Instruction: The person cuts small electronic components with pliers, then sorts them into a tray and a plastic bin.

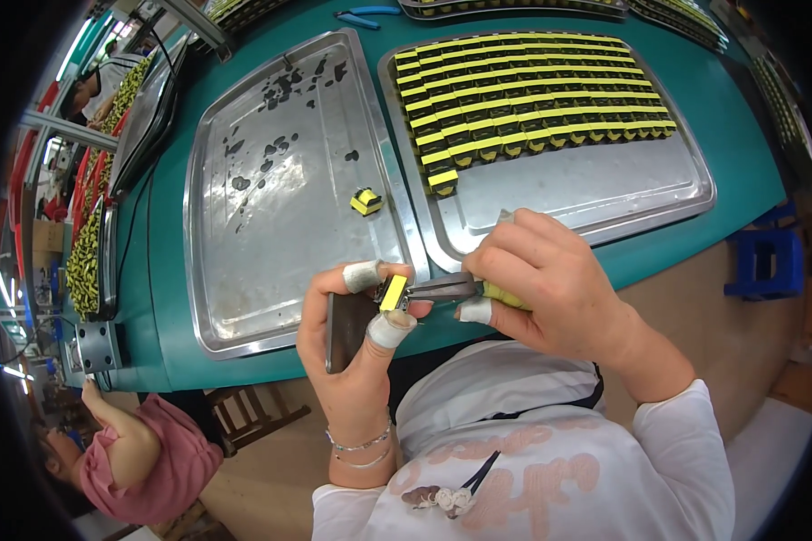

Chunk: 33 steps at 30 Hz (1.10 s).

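Observation:
My left hand (pixel 359 365) pinches a small yellow-taped transformer (pixel 393 292) between thumb and fingertips, which wear white tape. A dark flat plate (pixel 341 330) lies against its palm. My right hand (pixel 555 284) is closed round the yellow-green handle of needle-nose pliers (pixel 451 288). The jaws point left and meet the transformer at its pin side; whether they grip a pin is too small to tell. Another transformer (pixel 366 201) sits alone on the left metal tray (pixel 289 203). Rows of similar transformers (pixel 532 95) fill the far part of the right metal tray (pixel 586 185).
Both trays lie on a green table (pixel 744 162). Blue-handled pliers (pixel 361 18) rest at its far edge, near more loaded trays (pixel 514 9). A person in pink (pixel 149 460) sits at the left. A blue stool (pixel 763 263) stands at the right.

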Motion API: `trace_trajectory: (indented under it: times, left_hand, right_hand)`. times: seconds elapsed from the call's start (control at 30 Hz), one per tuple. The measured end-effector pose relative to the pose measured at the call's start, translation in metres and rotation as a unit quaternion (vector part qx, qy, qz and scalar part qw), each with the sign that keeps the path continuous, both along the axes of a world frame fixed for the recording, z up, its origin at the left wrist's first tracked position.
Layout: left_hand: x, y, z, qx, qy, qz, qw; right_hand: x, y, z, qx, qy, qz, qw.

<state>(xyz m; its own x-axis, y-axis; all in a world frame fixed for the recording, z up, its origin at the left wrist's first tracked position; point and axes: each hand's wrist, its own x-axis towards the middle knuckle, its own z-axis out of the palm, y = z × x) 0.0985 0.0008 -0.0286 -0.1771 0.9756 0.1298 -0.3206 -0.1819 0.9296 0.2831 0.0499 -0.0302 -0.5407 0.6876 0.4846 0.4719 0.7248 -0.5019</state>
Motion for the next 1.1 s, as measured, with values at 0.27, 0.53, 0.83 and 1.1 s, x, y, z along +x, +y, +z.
trace_trajectory:
  times: [0.27, 0.53, 0.83, 1.1]
  left_hand:
    - [0.0025, -0.0008, 0.0004, 0.023, 0.027, 0.017, 0.999]
    - [0.0001, -0.0015, 0.0017, 0.026, 0.048, 0.013, 0.998]
    - [-0.0029, -0.0031, 0.0002, -0.002, 0.068, 0.030, 0.997]
    - [-0.0028, -0.0041, 0.0022, 0.001, 0.052, 0.023, 0.998]
  right_hand:
    - [-0.0036, -0.0018, -0.0041, 0.001, 0.028, 0.002, 1.000]
    - [-0.0060, -0.0046, -0.0027, -0.004, 0.023, -0.010, 1.000]
    - [-0.0056, -0.0058, -0.0003, -0.022, 0.033, -0.015, 0.999]
    - [-0.0035, -0.0072, -0.0001, -0.031, 0.041, -0.002, 0.999]
